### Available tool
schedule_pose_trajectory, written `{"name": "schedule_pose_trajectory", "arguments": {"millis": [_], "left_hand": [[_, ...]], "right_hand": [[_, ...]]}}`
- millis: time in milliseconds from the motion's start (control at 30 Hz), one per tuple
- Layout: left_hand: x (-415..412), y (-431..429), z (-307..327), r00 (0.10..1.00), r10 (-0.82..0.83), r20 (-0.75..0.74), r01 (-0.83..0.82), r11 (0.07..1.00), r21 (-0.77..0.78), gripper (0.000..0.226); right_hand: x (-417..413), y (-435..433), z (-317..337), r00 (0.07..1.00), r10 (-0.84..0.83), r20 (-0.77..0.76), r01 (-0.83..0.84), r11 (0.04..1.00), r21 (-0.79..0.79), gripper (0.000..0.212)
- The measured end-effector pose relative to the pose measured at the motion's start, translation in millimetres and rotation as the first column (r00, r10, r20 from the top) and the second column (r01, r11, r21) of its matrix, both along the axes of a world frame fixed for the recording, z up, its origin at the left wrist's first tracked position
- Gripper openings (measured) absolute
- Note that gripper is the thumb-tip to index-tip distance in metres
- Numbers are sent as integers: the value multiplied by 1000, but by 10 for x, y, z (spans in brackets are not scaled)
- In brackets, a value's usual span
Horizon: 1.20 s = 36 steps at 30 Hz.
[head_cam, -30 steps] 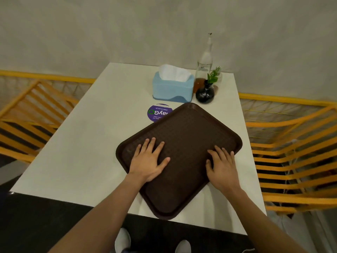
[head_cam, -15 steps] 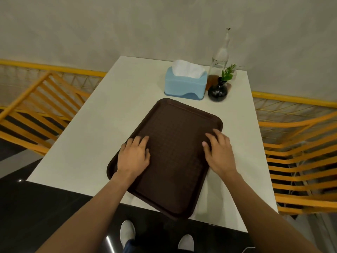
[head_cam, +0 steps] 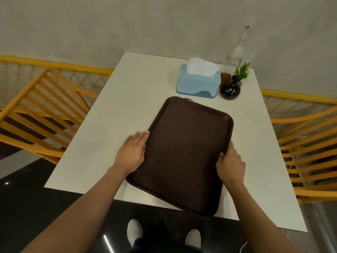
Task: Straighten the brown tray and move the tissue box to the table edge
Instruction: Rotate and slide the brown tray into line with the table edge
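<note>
The tray lies on the surface, long axis running from the near edge toward the far edge, still slightly skewed, with its near right corner overhanging the near edge. One second ago it sat as a diamond, one corner pointing at the box; it has since rotated to near alignment with the surface edges and now covers the purple sticker, of which only a sliver shows at the tray's far edge.

The left hand lies flat and open, fingers together, pressed against the tray's left rim; earlier it rested palm-down inside the tray. The right hand grips the right rim, thumb on top, fingers curled outside the edge; earlier it lay flat on the tray.

The box stands near the far edge, right of centre, apart from the tray. A vase stands just beside its right end, with a bottle behind, at the far right corner.
</note>
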State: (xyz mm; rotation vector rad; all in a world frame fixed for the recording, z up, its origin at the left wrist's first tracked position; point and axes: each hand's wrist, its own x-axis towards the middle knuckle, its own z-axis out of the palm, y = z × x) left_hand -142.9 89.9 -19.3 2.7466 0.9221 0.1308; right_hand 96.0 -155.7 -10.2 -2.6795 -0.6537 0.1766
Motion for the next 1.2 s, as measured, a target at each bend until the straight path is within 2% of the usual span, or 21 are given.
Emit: {"name": "schedule_pose_trajectory", "arguments": {"millis": [400,633,800,967,1067,1200], "left_hand": [[-690,437,-138,993,116,20,-116,993,36,54],[-1033,635,-118,976,216,22,-216,976,18,54],[-1165,762,-118,958,288,21,-288,957,31,55],[-1209,803,-102,936,351,19,-351,936,15,55],[-1211,801,-97,927,375,27,-375,927,7,55],[-1243,812,-93,924,381,30,-381,924,-2,55]], "right_hand": [[-459,750,-44,995,66,79,-63,997,-32,52],[-635,1249,-11,986,148,72,-144,988,-59,52],[-624,1537,66,973,227,52,-218,966,-136,57],[-723,1520,86,956,289,54,-285,955,-75,60],[-823,1398,4,932,361,22,-358,930,-85,63],[-904,1362,-87,927,375,12,-372,924,-84,65]]}}
